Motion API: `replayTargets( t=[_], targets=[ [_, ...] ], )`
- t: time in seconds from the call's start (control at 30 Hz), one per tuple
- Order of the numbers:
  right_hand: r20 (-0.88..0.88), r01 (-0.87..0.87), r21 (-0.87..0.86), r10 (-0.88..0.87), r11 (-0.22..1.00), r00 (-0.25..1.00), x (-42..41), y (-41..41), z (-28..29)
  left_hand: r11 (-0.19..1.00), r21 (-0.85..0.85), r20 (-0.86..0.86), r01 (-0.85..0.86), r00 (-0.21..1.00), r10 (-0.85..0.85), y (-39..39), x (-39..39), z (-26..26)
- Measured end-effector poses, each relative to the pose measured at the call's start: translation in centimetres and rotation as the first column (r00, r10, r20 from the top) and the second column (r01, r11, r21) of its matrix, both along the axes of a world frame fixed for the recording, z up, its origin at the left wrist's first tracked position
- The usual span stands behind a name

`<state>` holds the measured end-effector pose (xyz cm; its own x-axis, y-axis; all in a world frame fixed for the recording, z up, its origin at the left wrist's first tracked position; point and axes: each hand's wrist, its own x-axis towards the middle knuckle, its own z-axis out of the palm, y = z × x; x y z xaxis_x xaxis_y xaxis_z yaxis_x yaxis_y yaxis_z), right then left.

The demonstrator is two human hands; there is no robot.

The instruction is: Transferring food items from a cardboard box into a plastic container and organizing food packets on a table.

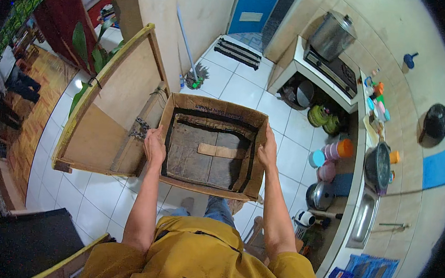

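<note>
An open-topped cardboard box (188,183) is held in front of my body, between my two hands. My left hand (155,148) grips its left wall, with the thumb near the upper edge. My right hand (268,150) grips the right wall from outside. Dark tape or staining runs around the inner walls. On the worn, dark bottom lies a lighter strip of cardboard (217,150). Just left of the box, behind my left hand, stands a wooden gate panel (105,103) with a chain (140,127) on its crossbar.
A tiled counter (351,210) with a sink (364,220) and wok (377,167) runs along the right; pots, plastic tubs and green gas cylinders (324,119) stand beneath. A stove with a large pot (332,36) is at the upper right. A mop (195,79) and striped mat (237,53) are ahead.
</note>
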<state>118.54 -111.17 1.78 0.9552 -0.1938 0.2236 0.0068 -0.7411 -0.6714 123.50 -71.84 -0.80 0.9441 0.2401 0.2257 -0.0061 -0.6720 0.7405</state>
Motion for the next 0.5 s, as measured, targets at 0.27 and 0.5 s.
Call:
replayTargets(
  t=[0.27,0.5],
  targets=[
    [-0.029,-0.171,0.071,0.173,0.983,0.984,9.8,-0.3,0.4,0.971,-0.068,-0.157,-0.228,0.964,0.215,0.7,2.6,-3.3],
    [-0.068,-0.276,0.095,0.282,0.957,0.957,16.7,-2.0,0.4,0.955,0.122,-0.038,-0.269,0.961,0.275,-3.2,3.0,-0.1]
  ],
)
